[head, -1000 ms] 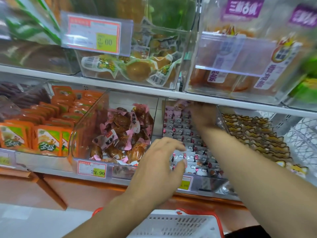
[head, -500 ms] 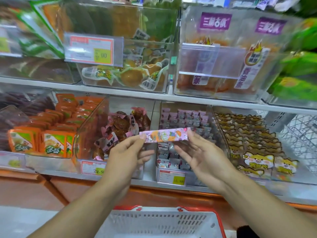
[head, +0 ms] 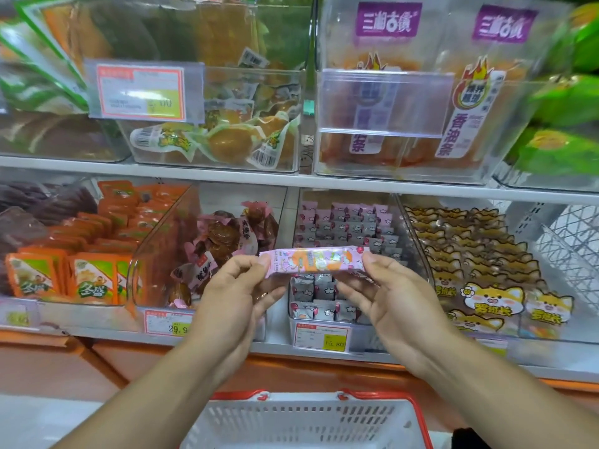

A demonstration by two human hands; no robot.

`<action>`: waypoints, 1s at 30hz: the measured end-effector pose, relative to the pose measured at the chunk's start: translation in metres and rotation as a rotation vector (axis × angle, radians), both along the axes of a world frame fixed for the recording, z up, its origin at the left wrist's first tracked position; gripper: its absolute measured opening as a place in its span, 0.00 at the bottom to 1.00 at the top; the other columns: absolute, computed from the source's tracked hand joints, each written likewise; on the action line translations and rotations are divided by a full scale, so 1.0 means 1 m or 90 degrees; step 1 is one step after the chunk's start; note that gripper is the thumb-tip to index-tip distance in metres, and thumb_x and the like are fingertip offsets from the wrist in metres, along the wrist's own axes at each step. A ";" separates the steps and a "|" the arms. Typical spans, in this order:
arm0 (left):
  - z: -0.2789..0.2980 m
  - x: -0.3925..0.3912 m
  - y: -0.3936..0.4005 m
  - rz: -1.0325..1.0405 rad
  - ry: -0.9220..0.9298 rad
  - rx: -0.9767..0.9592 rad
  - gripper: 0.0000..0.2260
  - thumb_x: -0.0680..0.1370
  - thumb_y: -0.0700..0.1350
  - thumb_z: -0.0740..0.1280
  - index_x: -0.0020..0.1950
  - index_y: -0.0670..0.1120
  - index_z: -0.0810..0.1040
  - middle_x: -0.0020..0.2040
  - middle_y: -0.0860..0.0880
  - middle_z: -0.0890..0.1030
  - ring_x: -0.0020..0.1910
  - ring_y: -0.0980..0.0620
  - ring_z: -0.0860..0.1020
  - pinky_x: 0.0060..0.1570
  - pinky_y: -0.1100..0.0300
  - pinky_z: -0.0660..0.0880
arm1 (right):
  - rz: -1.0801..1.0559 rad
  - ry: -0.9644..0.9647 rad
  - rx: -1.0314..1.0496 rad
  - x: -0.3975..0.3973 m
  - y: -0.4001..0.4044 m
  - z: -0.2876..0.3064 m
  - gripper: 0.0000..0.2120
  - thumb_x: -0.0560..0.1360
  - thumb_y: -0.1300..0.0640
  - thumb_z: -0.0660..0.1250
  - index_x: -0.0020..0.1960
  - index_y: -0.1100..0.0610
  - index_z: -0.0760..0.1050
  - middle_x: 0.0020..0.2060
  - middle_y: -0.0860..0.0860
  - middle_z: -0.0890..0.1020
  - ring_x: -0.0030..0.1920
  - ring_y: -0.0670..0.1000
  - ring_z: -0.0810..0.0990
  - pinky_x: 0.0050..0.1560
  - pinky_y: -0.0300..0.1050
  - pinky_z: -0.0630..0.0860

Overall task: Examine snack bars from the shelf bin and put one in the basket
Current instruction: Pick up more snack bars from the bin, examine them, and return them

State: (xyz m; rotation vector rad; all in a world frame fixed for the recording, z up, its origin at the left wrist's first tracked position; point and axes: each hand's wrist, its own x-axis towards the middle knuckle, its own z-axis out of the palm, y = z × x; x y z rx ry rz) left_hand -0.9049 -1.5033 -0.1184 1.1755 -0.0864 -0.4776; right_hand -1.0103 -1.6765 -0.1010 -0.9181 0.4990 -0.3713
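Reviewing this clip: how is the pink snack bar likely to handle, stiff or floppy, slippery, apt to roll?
The snack bar spans straight between the left hand and right hand, held only at its ends, so it is probably fairly stiff and light. Its glossy wrapper may be a bit slippery. It looks flattish, so rolling seems unlikely.

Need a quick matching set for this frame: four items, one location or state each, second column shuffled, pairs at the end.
Items:
1. snack bar
2. basket
3. orange packets
4. fox packets

Places or states:
A. bin at the far left of the lower shelf
B. held flat by its ends between left hand and right hand
C. bin right of the snack bar bin
D. below the hands, red rim

Pairs: 1-B, 2-D, 3-A, 4-C
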 end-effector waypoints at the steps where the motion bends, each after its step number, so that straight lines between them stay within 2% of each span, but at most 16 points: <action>1: -0.002 0.000 0.000 0.008 -0.011 0.039 0.10 0.82 0.42 0.65 0.41 0.47 0.75 0.45 0.46 0.87 0.39 0.53 0.85 0.32 0.58 0.80 | 0.014 0.007 -0.033 -0.001 0.000 -0.001 0.05 0.81 0.61 0.65 0.54 0.62 0.77 0.45 0.55 0.87 0.43 0.52 0.88 0.42 0.43 0.84; 3: -0.005 0.000 0.001 0.016 -0.019 0.079 0.10 0.83 0.42 0.64 0.41 0.48 0.74 0.44 0.44 0.87 0.38 0.52 0.85 0.29 0.58 0.74 | 0.055 -0.005 -0.095 -0.005 -0.001 -0.002 0.09 0.77 0.57 0.70 0.55 0.59 0.76 0.50 0.54 0.86 0.47 0.53 0.87 0.44 0.44 0.83; 6: -0.007 0.000 0.002 0.030 0.015 0.021 0.12 0.83 0.36 0.61 0.40 0.43 0.72 0.41 0.38 0.85 0.38 0.49 0.86 0.38 0.59 0.82 | 0.127 -0.035 -0.240 -0.008 -0.001 -0.002 0.23 0.69 0.58 0.77 0.62 0.51 0.75 0.56 0.49 0.85 0.54 0.51 0.86 0.50 0.44 0.82; 9: -0.006 -0.002 0.003 0.014 0.018 -0.002 0.11 0.82 0.34 0.60 0.40 0.42 0.71 0.39 0.37 0.81 0.39 0.45 0.85 0.40 0.57 0.83 | 0.134 -0.030 -0.379 -0.011 0.004 -0.005 0.18 0.73 0.65 0.75 0.56 0.45 0.81 0.55 0.46 0.85 0.52 0.48 0.86 0.49 0.40 0.81; 11: -0.003 -0.003 0.003 0.005 0.012 -0.024 0.07 0.82 0.35 0.62 0.44 0.43 0.73 0.41 0.40 0.84 0.41 0.45 0.86 0.39 0.57 0.82 | 0.111 -0.036 -0.377 -0.012 0.005 -0.006 0.16 0.73 0.65 0.75 0.52 0.45 0.82 0.52 0.47 0.86 0.47 0.48 0.86 0.46 0.38 0.81; 13: 0.000 -0.005 0.005 -0.012 -0.024 -0.029 0.02 0.79 0.40 0.68 0.49 0.44 0.77 0.45 0.42 0.86 0.43 0.46 0.86 0.39 0.60 0.82 | 0.097 -0.036 -0.370 -0.010 0.004 -0.007 0.15 0.73 0.65 0.75 0.51 0.46 0.83 0.51 0.49 0.87 0.45 0.49 0.86 0.45 0.38 0.80; 15: 0.002 -0.006 0.007 -0.029 -0.096 0.007 0.12 0.71 0.46 0.76 0.53 0.47 0.80 0.50 0.43 0.87 0.46 0.47 0.86 0.40 0.63 0.81 | 0.117 -0.024 -0.357 -0.006 0.001 -0.007 0.14 0.72 0.64 0.76 0.52 0.48 0.83 0.51 0.50 0.87 0.44 0.51 0.86 0.45 0.38 0.80; 17: 0.005 -0.009 0.007 -0.026 -0.133 0.032 0.17 0.64 0.51 0.79 0.51 0.49 0.83 0.49 0.43 0.87 0.46 0.49 0.86 0.41 0.64 0.80 | 0.167 -0.016 -0.312 -0.004 -0.003 -0.004 0.18 0.67 0.63 0.77 0.55 0.52 0.81 0.51 0.52 0.87 0.46 0.52 0.86 0.46 0.40 0.81; 20: 0.004 -0.009 0.007 0.007 -0.117 0.088 0.22 0.64 0.57 0.78 0.50 0.45 0.83 0.43 0.43 0.87 0.37 0.52 0.85 0.36 0.66 0.79 | 0.236 -0.026 -0.306 -0.003 -0.009 0.000 0.26 0.62 0.64 0.78 0.59 0.54 0.80 0.55 0.52 0.86 0.50 0.53 0.86 0.51 0.42 0.82; 22: 0.002 -0.007 0.008 -0.007 -0.087 0.145 0.23 0.66 0.60 0.76 0.49 0.43 0.83 0.41 0.43 0.87 0.35 0.53 0.83 0.33 0.66 0.77 | 0.241 -0.041 -0.333 -0.003 -0.008 0.001 0.25 0.64 0.63 0.78 0.60 0.53 0.80 0.55 0.52 0.86 0.49 0.54 0.86 0.51 0.43 0.83; 24: 0.002 -0.009 0.009 -0.056 -0.054 0.152 0.23 0.70 0.60 0.75 0.50 0.40 0.82 0.44 0.43 0.87 0.37 0.52 0.84 0.33 0.65 0.78 | 0.208 -0.043 -0.335 -0.003 -0.005 -0.001 0.19 0.67 0.61 0.77 0.57 0.53 0.81 0.52 0.55 0.87 0.46 0.54 0.86 0.48 0.42 0.83; 27: 0.004 -0.011 0.010 -0.103 -0.084 0.109 0.21 0.70 0.56 0.75 0.56 0.44 0.82 0.51 0.44 0.87 0.46 0.49 0.86 0.42 0.64 0.80 | 0.138 -0.017 -0.301 0.001 -0.005 -0.004 0.12 0.72 0.61 0.75 0.55 0.53 0.83 0.50 0.56 0.87 0.43 0.55 0.86 0.45 0.43 0.83; 30: 0.004 -0.012 0.009 -0.092 -0.139 0.063 0.22 0.70 0.43 0.76 0.64 0.50 0.78 0.55 0.48 0.86 0.53 0.49 0.85 0.49 0.63 0.80 | 0.128 0.011 -0.259 0.005 -0.006 -0.003 0.16 0.70 0.53 0.75 0.56 0.57 0.82 0.48 0.57 0.87 0.40 0.52 0.84 0.42 0.41 0.82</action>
